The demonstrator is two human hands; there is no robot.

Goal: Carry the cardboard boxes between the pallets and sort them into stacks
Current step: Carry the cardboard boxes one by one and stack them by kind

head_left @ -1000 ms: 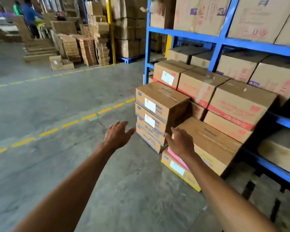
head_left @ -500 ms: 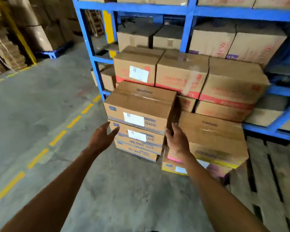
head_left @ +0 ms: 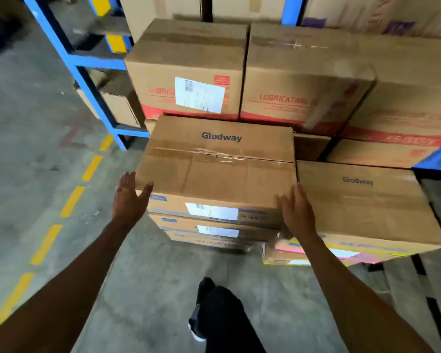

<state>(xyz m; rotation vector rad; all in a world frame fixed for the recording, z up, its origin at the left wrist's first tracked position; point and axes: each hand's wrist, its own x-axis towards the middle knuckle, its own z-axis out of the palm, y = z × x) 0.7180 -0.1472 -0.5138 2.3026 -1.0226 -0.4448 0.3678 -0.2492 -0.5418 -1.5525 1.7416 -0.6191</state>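
Bare forearms, black trousers [head_left: 227, 319], black shoe [head_left: 204, 289].

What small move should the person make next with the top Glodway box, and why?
Probably close both hands onto its side faces. The left hand and right hand are open at the near corners of the top Glodway box, neither gripping it yet.

Dim, even indoor light, soft shadows; faint sheen on the brown cardboard box's clear tape [head_left: 219, 155]; motion blur smears the right edge; wide-angle bending bows the blue steel rack [head_left: 87, 80].
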